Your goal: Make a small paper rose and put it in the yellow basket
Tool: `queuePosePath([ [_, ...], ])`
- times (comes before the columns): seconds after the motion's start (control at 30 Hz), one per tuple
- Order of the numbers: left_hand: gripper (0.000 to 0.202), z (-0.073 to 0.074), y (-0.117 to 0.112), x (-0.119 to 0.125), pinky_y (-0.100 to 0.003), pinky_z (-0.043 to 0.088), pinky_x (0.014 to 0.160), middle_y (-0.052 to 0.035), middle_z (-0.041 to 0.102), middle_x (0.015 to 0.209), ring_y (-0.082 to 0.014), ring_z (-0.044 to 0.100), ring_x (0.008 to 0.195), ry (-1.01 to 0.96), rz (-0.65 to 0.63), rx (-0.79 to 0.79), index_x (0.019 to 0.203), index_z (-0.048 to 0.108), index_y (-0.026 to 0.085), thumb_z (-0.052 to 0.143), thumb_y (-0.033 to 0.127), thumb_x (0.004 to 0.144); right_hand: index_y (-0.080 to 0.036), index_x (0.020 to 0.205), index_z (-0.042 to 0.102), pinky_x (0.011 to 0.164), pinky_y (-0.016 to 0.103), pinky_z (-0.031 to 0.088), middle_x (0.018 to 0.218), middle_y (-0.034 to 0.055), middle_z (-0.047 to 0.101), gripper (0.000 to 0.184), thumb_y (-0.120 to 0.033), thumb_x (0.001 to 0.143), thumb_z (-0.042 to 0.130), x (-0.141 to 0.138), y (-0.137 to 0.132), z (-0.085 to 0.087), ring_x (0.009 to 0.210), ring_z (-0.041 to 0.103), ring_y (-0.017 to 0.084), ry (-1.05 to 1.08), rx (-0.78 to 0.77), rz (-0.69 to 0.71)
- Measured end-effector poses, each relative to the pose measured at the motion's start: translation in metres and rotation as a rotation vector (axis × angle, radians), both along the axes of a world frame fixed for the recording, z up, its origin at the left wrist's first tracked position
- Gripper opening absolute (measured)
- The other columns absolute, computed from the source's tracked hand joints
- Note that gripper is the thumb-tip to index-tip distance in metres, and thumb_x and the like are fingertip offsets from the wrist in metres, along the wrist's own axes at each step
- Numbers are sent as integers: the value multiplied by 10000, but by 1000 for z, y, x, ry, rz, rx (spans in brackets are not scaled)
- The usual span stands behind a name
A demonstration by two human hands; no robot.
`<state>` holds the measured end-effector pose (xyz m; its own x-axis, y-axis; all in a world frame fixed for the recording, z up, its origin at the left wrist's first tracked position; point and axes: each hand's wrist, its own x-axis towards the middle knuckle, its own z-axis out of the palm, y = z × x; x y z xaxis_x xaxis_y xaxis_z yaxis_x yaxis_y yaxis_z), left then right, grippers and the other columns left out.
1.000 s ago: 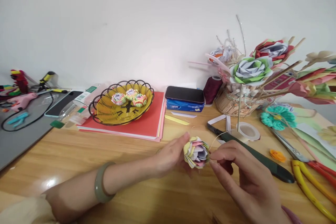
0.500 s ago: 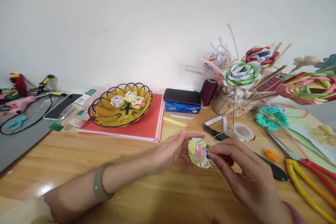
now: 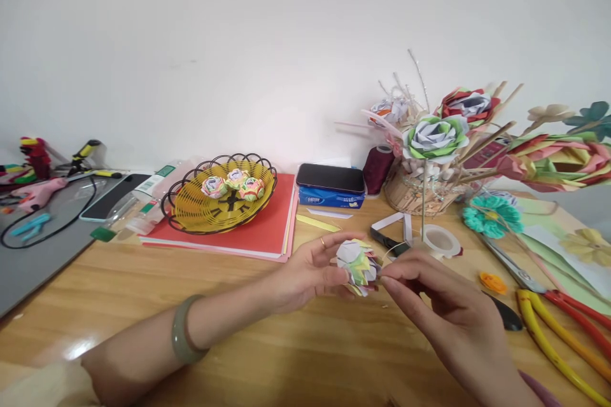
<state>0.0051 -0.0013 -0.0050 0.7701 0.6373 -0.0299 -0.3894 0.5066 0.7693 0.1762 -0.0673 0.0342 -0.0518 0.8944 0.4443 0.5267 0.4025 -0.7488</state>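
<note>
My left hand [image 3: 303, 273] is closed around a small folded-paper flower [image 3: 357, 265] in white, pale green, yellow and pink, thumb on its near side. My right hand [image 3: 442, 305] pinches at the flower's right edge with thumb and forefinger. What those fingertips hold is too small to make out. A thin pale strand [image 3: 392, 249] arcs between the flower and the right hand. Just behind lie black-handled pliers [image 3: 396, 245], partly hidden by the right hand, and a roll of tape [image 3: 442, 240].
A yellow woven basket [image 3: 191, 213] with 3 paper flowers stands on red paper [image 3: 267, 235]. A phone [image 3: 329, 178] rests on a blue tissue pack [image 3: 329, 196]. At right are a flower-filled pot [image 3: 420, 194] and large scissors [image 3: 534, 311]. A grey mat [image 3: 42, 267] lies left.
The paper flower has been turned in my left hand, so its outer petals now face me. The left thumb has come round to its near side. The right hand stays at its edge.
</note>
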Motion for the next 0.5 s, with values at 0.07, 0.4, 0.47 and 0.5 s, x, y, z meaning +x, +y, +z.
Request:
queuePosePath([
  [0.07, 524, -1, 0, 2, -202, 505, 597, -47, 619, 1007, -131, 631, 762, 0, 44, 28, 1099, 565, 253, 755, 188, 616, -225, 704, 649, 456, 225, 413, 660, 9, 593, 118, -246, 794, 575, -1, 1, 1, 559, 531, 133, 13, -81, -15],
  [0.4, 488, -11, 2, 6, -200, 469, 684, -6, 597, 1053, -104, 592, 821, 23, 208, 264, 1009, 578, 255, 756, 92, 585, -222, 660, 665, 568, 236, 447, 672, 8, 591, 181, -332, 773, 578, 0, 8, 1, 620, 548, 142, 111, -353, 84],
  [0.47, 493, -12, 1, 5, -212, 462, 721, -13, 599, 1063, -108, 589, 846, 26, 206, 301, 1025, 572, 254, 750, 90, 596, -216, 641, 648, 578, 232, 438, 663, 2, 574, 206, -332, 788, 561, 0, 9, -1, 612, 526, 134, 109, -370, 73],
  [0.5, 492, -12, 1, 5, -219, 458, 743, -18, 599, 1070, -113, 586, 865, 20, 199, 311, 1036, 568, 252, 745, 92, 606, -214, 636, 641, 579, 230, 433, 663, 1, 569, 211, -335, 788, 559, 0, 9, -1, 613, 519, 131, 116, -382, 62],
])
